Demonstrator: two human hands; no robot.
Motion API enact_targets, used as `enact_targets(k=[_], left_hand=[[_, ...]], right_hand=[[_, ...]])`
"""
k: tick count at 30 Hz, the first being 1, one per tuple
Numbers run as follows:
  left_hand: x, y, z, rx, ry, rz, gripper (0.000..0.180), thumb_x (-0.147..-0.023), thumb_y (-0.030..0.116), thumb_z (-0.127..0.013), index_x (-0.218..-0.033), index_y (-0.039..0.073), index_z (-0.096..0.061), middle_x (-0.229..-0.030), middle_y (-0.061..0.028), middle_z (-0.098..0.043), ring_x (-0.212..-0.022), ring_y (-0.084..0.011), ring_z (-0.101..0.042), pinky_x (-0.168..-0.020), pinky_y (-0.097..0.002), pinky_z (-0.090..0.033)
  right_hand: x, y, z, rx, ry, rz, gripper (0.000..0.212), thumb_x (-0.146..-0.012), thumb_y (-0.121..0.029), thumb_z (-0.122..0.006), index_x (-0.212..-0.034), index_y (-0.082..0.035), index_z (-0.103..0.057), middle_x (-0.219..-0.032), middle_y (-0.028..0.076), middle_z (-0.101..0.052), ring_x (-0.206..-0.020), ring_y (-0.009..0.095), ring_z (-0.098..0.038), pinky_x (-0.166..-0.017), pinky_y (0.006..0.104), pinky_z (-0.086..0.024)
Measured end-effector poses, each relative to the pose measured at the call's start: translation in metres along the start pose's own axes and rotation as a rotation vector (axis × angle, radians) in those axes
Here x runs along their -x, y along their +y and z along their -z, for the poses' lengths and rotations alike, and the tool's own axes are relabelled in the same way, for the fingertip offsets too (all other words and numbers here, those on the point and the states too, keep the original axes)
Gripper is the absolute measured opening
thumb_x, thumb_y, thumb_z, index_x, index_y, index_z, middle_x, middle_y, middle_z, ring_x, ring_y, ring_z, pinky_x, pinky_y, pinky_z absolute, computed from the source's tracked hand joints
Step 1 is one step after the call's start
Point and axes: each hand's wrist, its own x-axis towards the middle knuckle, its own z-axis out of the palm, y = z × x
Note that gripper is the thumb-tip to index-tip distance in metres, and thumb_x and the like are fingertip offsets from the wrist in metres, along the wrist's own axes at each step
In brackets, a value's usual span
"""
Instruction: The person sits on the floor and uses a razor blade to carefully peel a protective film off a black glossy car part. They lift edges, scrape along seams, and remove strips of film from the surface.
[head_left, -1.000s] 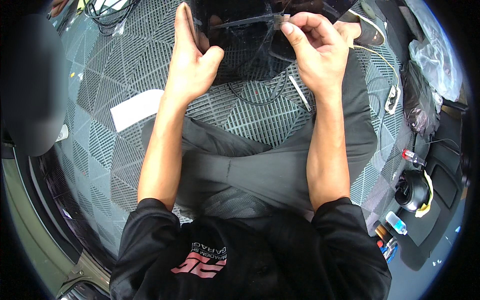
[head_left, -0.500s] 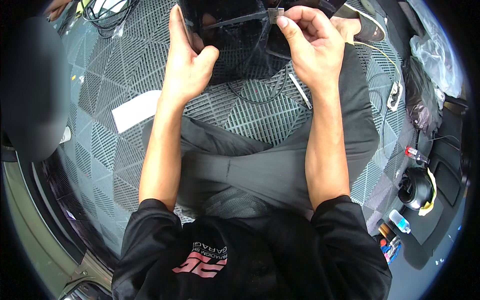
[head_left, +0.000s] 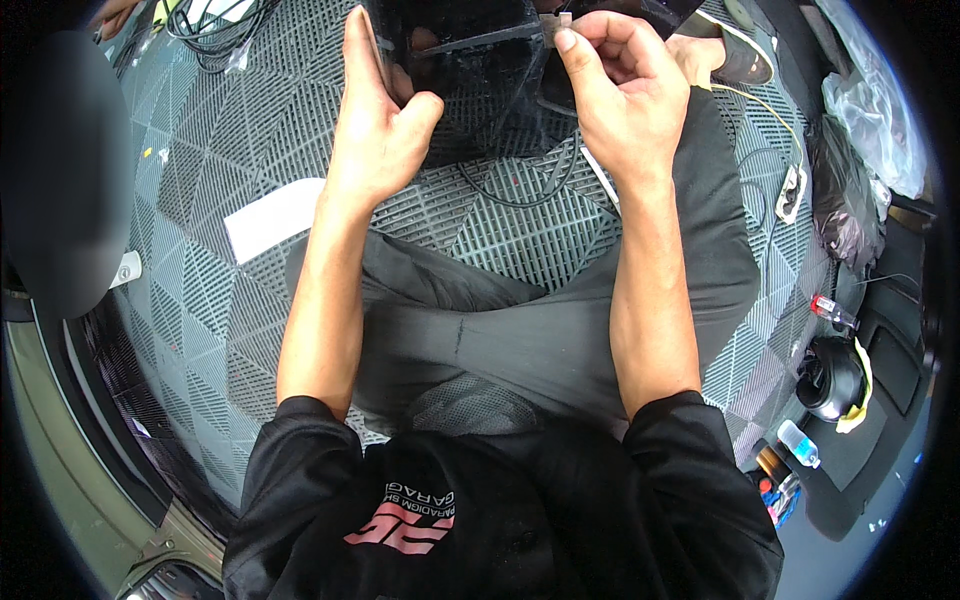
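Note:
A glossy black panel (head_left: 480, 70) stands at the top of the view, its upper part cut off by the frame. My left hand (head_left: 385, 145) grips its left edge, the thumb towards me and the fingers partly hidden behind the edge. Between the thumb and index finger of my right hand (head_left: 635, 100) is a small flat grey piece (head_left: 551, 30), perhaps metal. It lies against the panel's surface or just over it; I cannot tell which. A black cable (head_left: 520, 205) loops on the floor beneath the panel.
White paper (head_left: 272, 218) lies on the grey grid floor (head_left: 200, 290) beside my left forearm. Coiled cables (head_left: 215, 45) lie far left. At right are a shoe (head_left: 745, 55), a power strip (head_left: 791, 195), plastic bags (head_left: 875, 130), bottles (head_left: 798, 442) and a black seat-like part (head_left: 880, 400).
The small grey piece and my right fingertips have shifted very slightly to the right. My left thumb has moved a little right along with the panel's edge.

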Motion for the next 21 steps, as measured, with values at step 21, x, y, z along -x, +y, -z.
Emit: enact_targets(k=[21], left_hand=[[0.0003, 0.0018, 0.0028, -0.067, -0.012, 0.018, 0.070, -0.083, 0.002, -0.057, -0.148, 0.001, -0.031, -0.111, -0.0099, -0.055, -0.088, -0.0150, -0.054, -0.080, -0.0330, -0.051]], right_hand=[[-0.0019, 0.0037, -0.0019, 0.044, 0.002, 0.115, 0.010, -0.088, 0.006, -0.073, -0.092, 0.001, -0.066, -0.085, 0.002, -0.063, -0.073, 0.008, -0.062, -0.067, 0.0217, -0.052]])
